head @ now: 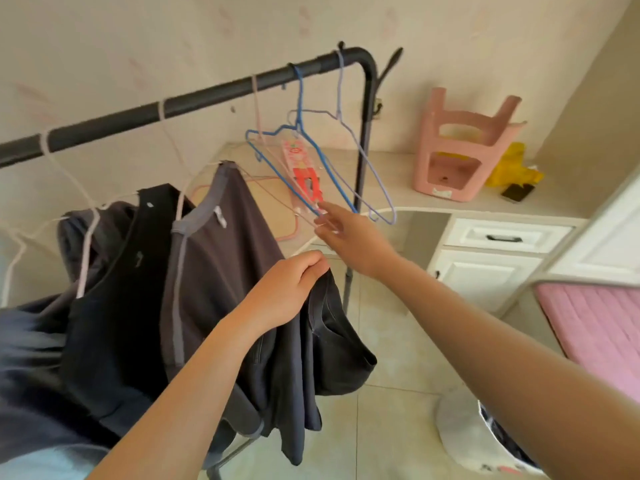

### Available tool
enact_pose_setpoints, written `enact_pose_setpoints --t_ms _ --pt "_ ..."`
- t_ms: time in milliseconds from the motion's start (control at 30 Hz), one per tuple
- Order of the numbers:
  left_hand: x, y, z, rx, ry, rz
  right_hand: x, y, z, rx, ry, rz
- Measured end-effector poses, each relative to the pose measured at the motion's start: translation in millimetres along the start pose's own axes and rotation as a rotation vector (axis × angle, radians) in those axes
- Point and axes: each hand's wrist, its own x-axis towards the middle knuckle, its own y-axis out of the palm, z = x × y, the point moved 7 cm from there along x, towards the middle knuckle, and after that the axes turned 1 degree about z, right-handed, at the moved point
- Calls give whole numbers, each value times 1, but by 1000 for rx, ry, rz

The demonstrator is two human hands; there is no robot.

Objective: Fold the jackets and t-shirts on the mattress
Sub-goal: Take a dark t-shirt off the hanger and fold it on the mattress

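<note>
Bunched in the left hand (287, 292), a dark grey t-shirt (332, 341) is held near the black metal rail (207, 95), left of the pink quilted mattress (595, 327). A translucent hanger (308, 209) is reached by the right hand (353, 237), grip unclear. So narrowly held, the t-shirt could be dropped.

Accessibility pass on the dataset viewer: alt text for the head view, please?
A person's left hand grips a dark grey garment while the right hand reaches a pale empty hanger on a black clothes rail. More dark shirts hang to the left.
</note>
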Motion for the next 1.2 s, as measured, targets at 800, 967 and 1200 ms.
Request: enact_pose_setpoints --t_ms 800,967,1200 --pt "13 250 -263 -76 401 327 -458 -101 -250 108 801 -276" --pt "-1 314 -322 -117 430 413 -574 -174 -272 260 932 -708" --pt "-12 403 -381 -171 407 559 -719 -257 -272 92 989 -728"
